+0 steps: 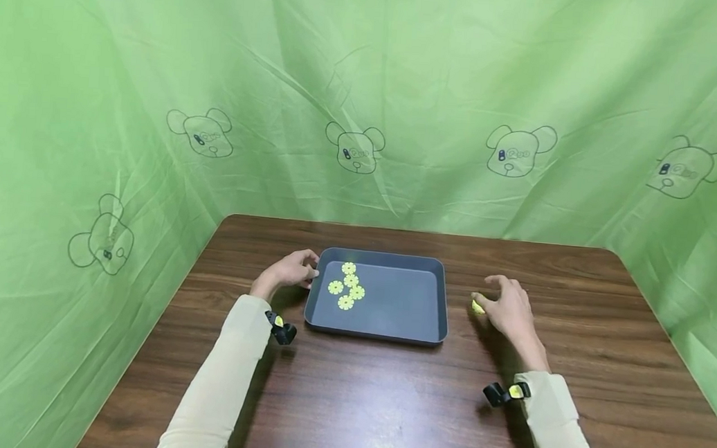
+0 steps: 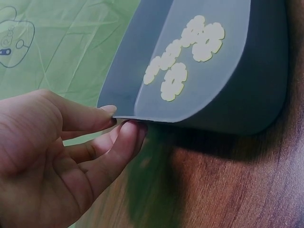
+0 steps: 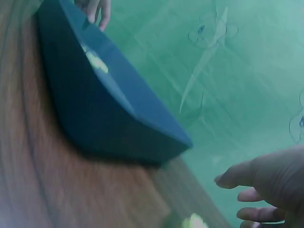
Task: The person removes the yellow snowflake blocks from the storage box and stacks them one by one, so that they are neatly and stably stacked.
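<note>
1. Okay, head view: left hand (image 1: 291, 269) pinches the dark tray (image 1: 399, 303) by its left rim, thumb and fingers closed on it. Just right of that grip, five yellow flower pieces (image 1: 351, 280) lie on the tray floor; bare floor runs further right. Right hand (image 1: 507, 307) is past the tray's right edge, fingers bent loosely, a gap between thumb and fingers. Single yellow piece (image 1: 477, 307) is by its thumb, on the tray side; contact unclear from here. Wooden table (image 1: 334, 396) under both hands, pale sleeves (image 1: 216, 387) behind them, green curtain (image 1: 369, 65) with animal-head drawings (image 1: 513, 153) beyond.

2. Left wrist view: grip tight on the tray wall, thumb on one face, fingers on the other. All five pieces are beyond the fingertips, inside the tray. Tabletop shows below the grip.

3. Right wrist view, blurry: thumb and fingers well parted, holding nothing. Single piece is ahead of the fingertips, visibly apart, cropped by the bottom edge. Tray is farther out, left hand at its far end.
</note>
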Demonstrator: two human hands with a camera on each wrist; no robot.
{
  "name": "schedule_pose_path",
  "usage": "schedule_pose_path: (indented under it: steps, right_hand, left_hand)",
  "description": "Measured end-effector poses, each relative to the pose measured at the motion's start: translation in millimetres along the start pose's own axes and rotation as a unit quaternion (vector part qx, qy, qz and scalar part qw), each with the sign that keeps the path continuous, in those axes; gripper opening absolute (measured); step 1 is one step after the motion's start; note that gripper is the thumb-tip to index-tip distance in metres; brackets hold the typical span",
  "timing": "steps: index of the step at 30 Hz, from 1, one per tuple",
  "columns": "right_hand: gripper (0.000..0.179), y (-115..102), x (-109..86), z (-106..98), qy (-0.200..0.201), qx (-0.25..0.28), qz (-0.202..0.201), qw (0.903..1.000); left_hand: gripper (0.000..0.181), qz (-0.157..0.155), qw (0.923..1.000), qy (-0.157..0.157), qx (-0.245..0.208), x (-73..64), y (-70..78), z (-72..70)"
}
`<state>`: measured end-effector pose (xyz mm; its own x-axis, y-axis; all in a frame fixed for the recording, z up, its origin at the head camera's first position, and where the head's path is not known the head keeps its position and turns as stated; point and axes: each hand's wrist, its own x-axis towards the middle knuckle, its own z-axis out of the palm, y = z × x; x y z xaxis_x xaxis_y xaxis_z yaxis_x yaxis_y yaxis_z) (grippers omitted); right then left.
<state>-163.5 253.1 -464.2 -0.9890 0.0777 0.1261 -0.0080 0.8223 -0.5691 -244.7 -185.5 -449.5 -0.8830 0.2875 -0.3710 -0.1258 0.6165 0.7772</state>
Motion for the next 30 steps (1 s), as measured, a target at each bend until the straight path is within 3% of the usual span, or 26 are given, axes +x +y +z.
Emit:
schedule_pose_path:
  steps: [9,21,30]
  right_hand:
    - [0.04,-38.3,14.7,13.5,0.024,0.069,-0.044,0.9964]
    - [0.036,-81.4,24.0,44.0,0.004,0.131,-0.07,0.9888]
    - [0.034,-109.0,30.1,75.6,-0.034,0.138,-0.081,0.9865]
  left_hand:
    - [0.039,0.003,1.0,-0.001,-0.006,1.4,0.4,0.0]
    - [0.038,-0.001,0.9998,-0.005,-0.019,2.7,-0.8,1.3]
    - [0.037,-0.002,0.9999,-0.002,-0.011,1.7,-2.6,0.1]
